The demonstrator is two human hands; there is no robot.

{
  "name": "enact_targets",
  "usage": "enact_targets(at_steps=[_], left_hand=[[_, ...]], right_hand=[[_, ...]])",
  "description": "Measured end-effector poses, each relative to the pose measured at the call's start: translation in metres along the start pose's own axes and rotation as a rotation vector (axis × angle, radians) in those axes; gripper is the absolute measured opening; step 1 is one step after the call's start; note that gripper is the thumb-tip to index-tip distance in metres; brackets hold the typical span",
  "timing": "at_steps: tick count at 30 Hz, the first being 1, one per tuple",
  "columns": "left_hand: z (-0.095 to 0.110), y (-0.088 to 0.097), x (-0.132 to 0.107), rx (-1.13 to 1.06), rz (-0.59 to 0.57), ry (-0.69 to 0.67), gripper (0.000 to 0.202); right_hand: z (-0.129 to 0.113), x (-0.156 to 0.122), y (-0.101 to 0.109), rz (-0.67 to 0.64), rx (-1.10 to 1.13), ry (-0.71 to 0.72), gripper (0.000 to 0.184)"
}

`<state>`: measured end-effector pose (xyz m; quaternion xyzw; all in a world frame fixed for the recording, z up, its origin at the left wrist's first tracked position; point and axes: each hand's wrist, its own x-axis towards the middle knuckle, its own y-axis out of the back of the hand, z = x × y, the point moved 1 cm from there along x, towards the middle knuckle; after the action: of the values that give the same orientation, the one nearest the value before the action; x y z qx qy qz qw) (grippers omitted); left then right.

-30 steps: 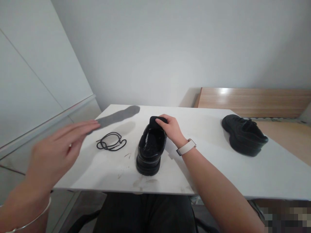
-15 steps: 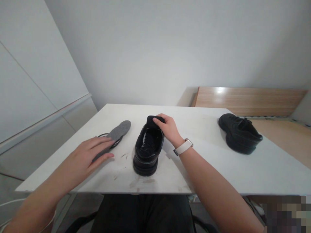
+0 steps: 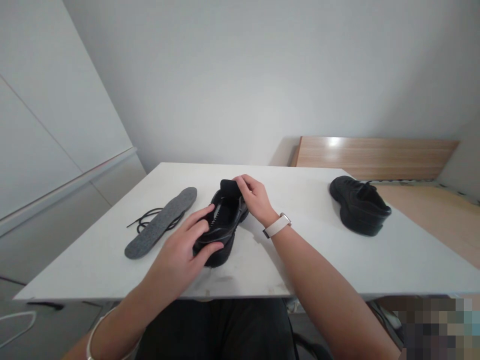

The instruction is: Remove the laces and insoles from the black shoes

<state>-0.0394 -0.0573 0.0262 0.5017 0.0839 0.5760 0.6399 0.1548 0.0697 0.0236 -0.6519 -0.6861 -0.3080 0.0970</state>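
Observation:
A glossy black shoe (image 3: 228, 220) without a lace stands on the white table (image 3: 318, 260), its heel toward me. My left hand (image 3: 183, 245) grips the heel end, fingers wrapped over its rim. My right hand (image 3: 253, 197), with a white watch at the wrist, pinches the shoe's black tongue (image 3: 228, 187) and holds it up. A grey insole (image 3: 161, 222) lies flat on the table left of the shoe, partly over a coiled black shoelace (image 3: 144, 220).
A second black shoe (image 3: 358, 205) sits at the far right of the table. A wooden board (image 3: 375, 157) runs behind it along the wall. White cabinet panels (image 3: 56, 125) stand to the left. My dark-clothed lap shows under the near edge.
My left hand has laid the grey insole down on the table over the lace, let go of it, and moved right to grip the shoe's heel. The right hand stays on the tongue.

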Motion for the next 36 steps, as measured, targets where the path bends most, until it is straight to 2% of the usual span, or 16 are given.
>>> enact_targets(at_steps=[4, 7, 10, 12, 15, 19, 21, 24, 27, 29, 31, 32, 34, 36], left_hand=[[-0.019, 0.04, 0.008, -0.076, 0.063, 0.102, 0.023], [-0.046, 0.076, 0.023, -0.048, 0.136, 0.175, 0.025], [-0.082, 0.103, 0.041, 0.036, 0.213, 0.186, 0.024], [-0.108, 0.111, 0.049, 0.078, 0.208, 0.199, 0.028], [-0.143, 0.11, 0.052, 0.145, 0.231, 0.25, 0.031], [-0.174, 0.098, 0.046, 0.167, 0.133, 0.276, 0.031], [-0.181, 0.093, 0.043, 0.152, 0.096, 0.279, 0.03], [-0.182, 0.09, 0.04, 0.14, 0.112, 0.297, 0.029], [-0.176, 0.088, 0.037, 0.151, 0.106, 0.293, 0.03], [-0.171, 0.086, 0.037, 0.172, 0.091, 0.274, 0.038], [-0.169, 0.084, 0.038, 0.197, 0.13, 0.279, 0.042], [-0.17, 0.082, 0.039, 0.207, 0.163, 0.284, 0.042], [-0.172, 0.08, 0.042, 0.224, 0.221, 0.287, 0.04], [-0.174, 0.078, 0.044, 0.248, 0.234, 0.262, 0.039]], right_hand=[[0.003, 0.005, 0.02, 0.168, -0.025, 0.064, 0.035], [0.013, 0.01, 0.034, 0.304, -0.104, 0.03, 0.032], [0.025, 0.012, 0.036, 0.309, -0.158, -0.023, 0.032], [0.029, 0.01, 0.032, 0.264, -0.171, -0.028, 0.032], [0.028, 0.007, 0.023, 0.174, -0.2, -0.007, 0.03], [0.023, 0.004, 0.016, 0.089, -0.248, 0.014, 0.028], [0.021, 0.005, 0.017, 0.068, -0.275, 0.018, 0.028], [0.015, 0.007, 0.026, 0.049, -0.342, 0.032, 0.027], [0.005, 0.008, 0.047, 0.11, -0.665, 0.046, 0.024], [0.0, 0.005, 0.066, 0.295, -0.952, -0.037, 0.023], [0.001, 0.0, 0.085, 0.486, -1.15, -0.203, 0.039], [0.004, -0.002, 0.093, 0.524, -1.216, -0.301, 0.049], [0.016, -0.006, 0.104, 0.417, -1.252, -0.508, 0.058], [0.03, -0.007, 0.109, 0.219, -1.189, -0.665, 0.052]])
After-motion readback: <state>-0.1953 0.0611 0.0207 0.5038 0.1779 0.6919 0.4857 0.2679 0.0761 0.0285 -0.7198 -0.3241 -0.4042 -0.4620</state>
